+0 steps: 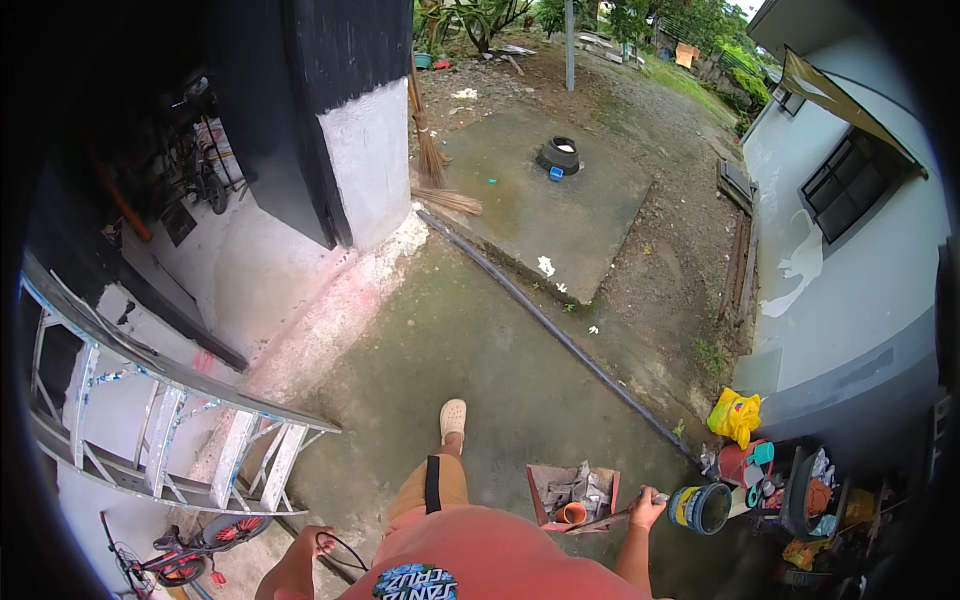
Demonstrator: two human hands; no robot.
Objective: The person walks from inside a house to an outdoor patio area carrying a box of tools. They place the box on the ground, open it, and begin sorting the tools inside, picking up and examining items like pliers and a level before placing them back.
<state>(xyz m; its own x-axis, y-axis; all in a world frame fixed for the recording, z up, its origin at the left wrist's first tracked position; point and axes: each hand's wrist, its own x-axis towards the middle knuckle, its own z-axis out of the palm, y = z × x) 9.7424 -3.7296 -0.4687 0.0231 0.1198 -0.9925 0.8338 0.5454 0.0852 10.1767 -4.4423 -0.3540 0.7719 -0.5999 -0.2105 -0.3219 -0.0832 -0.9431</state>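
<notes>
My left hand (320,541), low and left of my body, is closed on a thin dark loop (349,549) that looks like cord or wire. On my right, my right hand (648,506) is closed round the dark, stick-like handle (602,522) of a reddish dustpan (541,490). Crumpled grey-white scraps (585,488) and an orange-brown cup-like piece (571,513) lie in the pan. Just right of that hand stands a bucket (712,508) with a yellow and blue outside. One foot in a cream clog (453,418) is forward on the concrete.
An aluminium stepladder (235,450) and a bicycle (205,545) are at left. A long dark pipe (560,340) crosses the ground ahead. Beyond lie a raised slab (530,215) with a black round container (556,153) and brooms (428,150). A yellow bag (735,415) and clutter line the right wall.
</notes>
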